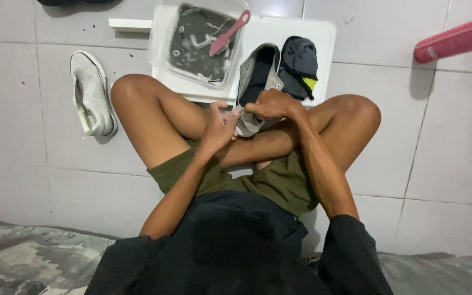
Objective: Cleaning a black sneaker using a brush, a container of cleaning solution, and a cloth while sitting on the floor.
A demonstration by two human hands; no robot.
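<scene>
Shoe, grey (258, 82): held over crossed legs, heel end in the lap, toe end leaning toward the white tray (323, 38). Right hand (273, 104) closed over the shoe's side near the opening, fingers curled tight. Left hand (218, 127) at the lower edge of the same shoe, fingers bent onto it; whether pinching a lace or the fabric cannot be told.

Progress, judged: basin (200, 41) filled with murky grey water, laces seemingly soaking inside, pink brush (229, 33) resting across the rim, untouched at present. Second shoe, white (91, 93), lying on its side on the tiled floor (454, 142), well apart from both hands. Dark cloth item with yellow patch (300, 65) set on the tray just beside the held shoe. Scrubbing of the held shoe seemingly not begun; stripping or preparing appears to be the stage in hand.

Edges and room: tray edge close against the knees, basin just beyond the left knee. Pink object (457, 38) at the upper right, well apart. Open tile to the right of the right knee and to the left past the white shoe. Patterned mat (34, 257) at the lower edge.
</scene>
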